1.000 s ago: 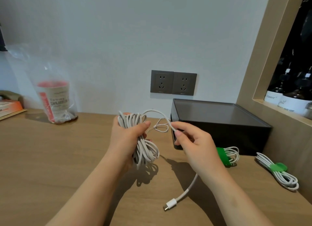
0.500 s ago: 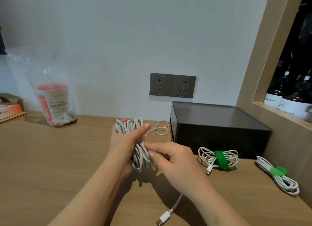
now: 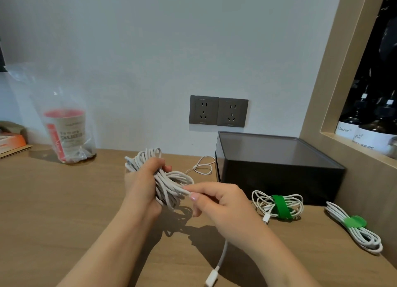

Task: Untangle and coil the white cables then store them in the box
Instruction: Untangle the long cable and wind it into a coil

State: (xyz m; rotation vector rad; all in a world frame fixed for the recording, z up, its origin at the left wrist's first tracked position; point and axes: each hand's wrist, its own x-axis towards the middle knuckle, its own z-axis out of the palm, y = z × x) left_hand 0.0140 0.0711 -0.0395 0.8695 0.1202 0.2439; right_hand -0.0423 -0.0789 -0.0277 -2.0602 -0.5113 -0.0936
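Note:
My left hand [image 3: 143,185] grips a thick coil of white cable [image 3: 171,184] above the wooden desk. My right hand [image 3: 223,203] pinches the free end of that cable beside the coil; the tail runs under my wrist down to a white plug [image 3: 211,276] near the front edge. A thin white wire [image 3: 202,166] lies looped on the desk behind the coil. The black box [image 3: 279,173] stands to the right, against the wall. Two coiled white cables with green ties lie in front of it, one [image 3: 278,204] close to the box and one [image 3: 355,227] at far right.
A paper cup in a clear plastic bag [image 3: 66,134] stands at the back left, with books [image 3: 10,140] at the left edge. Two wall sockets [image 3: 218,111] sit above the desk. A wooden shelf frame [image 3: 326,106] with dark bottles [image 3: 373,127] rises on the right.
My right hand came down from the top of the coil and now draws the cable end across the coil's lower front. The plug slid toward me. The left hand tilted the coil.

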